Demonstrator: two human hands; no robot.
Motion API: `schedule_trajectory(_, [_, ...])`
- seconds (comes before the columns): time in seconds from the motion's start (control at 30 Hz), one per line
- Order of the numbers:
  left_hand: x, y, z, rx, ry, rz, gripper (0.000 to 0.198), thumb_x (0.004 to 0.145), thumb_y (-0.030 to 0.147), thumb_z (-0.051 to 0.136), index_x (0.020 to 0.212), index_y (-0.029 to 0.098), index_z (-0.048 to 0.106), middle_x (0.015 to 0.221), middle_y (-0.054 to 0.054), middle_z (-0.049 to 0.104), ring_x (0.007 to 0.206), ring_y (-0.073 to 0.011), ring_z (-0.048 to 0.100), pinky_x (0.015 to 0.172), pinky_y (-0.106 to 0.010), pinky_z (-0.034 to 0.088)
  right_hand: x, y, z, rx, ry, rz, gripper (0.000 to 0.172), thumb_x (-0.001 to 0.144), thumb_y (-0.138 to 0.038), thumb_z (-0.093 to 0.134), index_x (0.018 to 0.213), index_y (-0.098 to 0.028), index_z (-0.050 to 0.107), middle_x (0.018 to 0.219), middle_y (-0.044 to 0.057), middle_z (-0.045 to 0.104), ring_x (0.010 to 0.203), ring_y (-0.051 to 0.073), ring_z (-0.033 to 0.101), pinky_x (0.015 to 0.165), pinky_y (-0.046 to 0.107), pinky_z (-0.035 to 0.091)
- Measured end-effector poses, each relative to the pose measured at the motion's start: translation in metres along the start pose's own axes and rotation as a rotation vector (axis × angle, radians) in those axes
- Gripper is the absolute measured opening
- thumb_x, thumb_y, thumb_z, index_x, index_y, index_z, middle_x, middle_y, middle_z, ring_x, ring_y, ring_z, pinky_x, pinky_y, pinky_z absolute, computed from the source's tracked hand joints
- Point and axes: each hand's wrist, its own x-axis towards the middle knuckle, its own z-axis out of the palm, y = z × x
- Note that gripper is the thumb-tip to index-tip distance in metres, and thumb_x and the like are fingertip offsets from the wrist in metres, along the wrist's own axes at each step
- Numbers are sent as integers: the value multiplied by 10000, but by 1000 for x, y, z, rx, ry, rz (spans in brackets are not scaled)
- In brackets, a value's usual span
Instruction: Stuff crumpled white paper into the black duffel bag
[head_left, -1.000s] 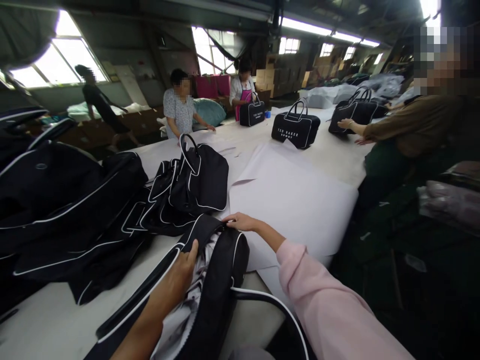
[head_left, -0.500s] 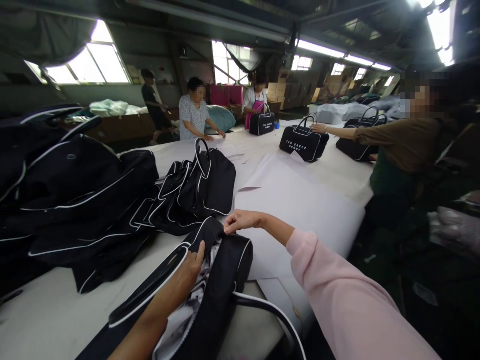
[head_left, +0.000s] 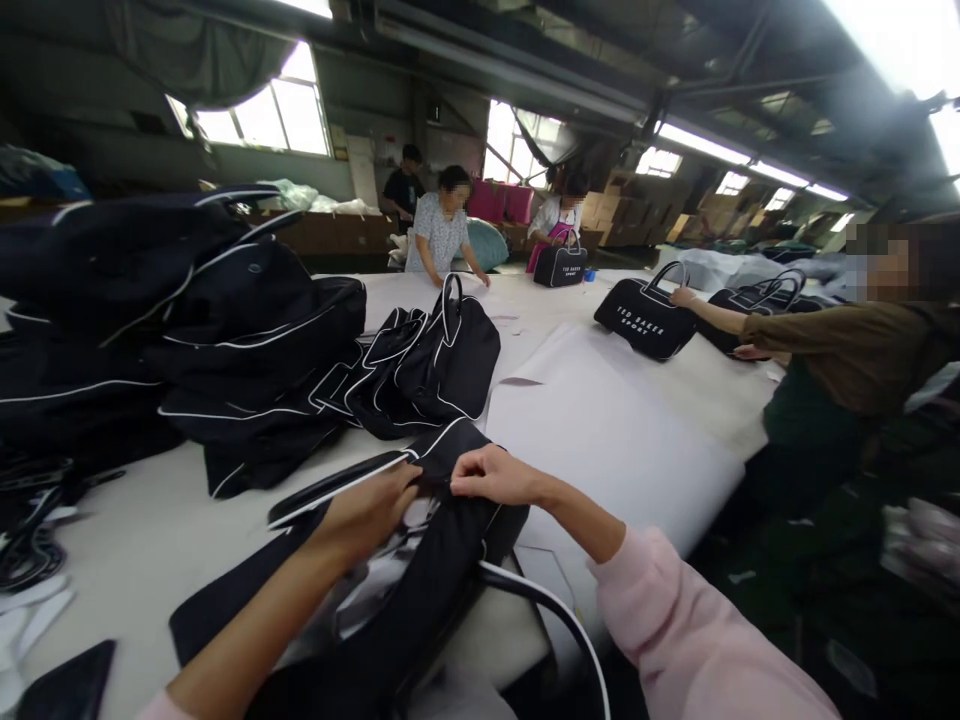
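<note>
A black bag with white piping (head_left: 427, 590) lies in front of me, its top opening partly apart and a pale lining (head_left: 367, 595) showing inside. My left hand (head_left: 379, 500) is closed on the edge of the opening near its far end, fingertips curled over the black fabric. Just to its right, my right hand (head_left: 495, 474) pinches the far end of the same opening; whatever small part sits between thumb and finger is hidden. One bag handle (head_left: 555, 600) loops out over the right side, and the other handle (head_left: 337, 485) lies along the left.
Piled black bags (head_left: 247, 330) fill the left, with another bag (head_left: 457, 355) beyond mine. White sheets (head_left: 600, 420) cover the table's right half. A co-worker (head_left: 847, 340) at right touches a lettered bag (head_left: 645, 315). A dark flat object (head_left: 67, 685) lies at lower left.
My left hand has moved along the opening toward my right hand, its extended index finger now curled in. The view has shifted left, and the co-worker's lettered bag is tilted differently.
</note>
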Motion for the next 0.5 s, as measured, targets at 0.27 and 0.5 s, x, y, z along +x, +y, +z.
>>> schedule_trajectory(0.27, [-51, -23, -6, 186, 155, 13, 413, 907, 45, 420, 1209, 148, 682, 1122, -125, 690, 965, -254, 683, 822, -378, 594, -22, 44, -8, 201, 310, 97, 228, 734, -357, 665, 743, -131, 639, 653, -8, 585, 624, 107, 507, 634, 249, 380])
schedule_trajectory(0.5, [-96, -42, 25, 230, 429, 173, 433, 905, 27, 373, 1196, 150, 670, 1081, -95, 723, 865, -214, 693, 746, -339, 586, -38, 64, 2, -12, 891, 70, 408, 859, -518, 568, 971, -154, 713, 1015, 95, 704, 970, 216, 613, 867, 352, 469])
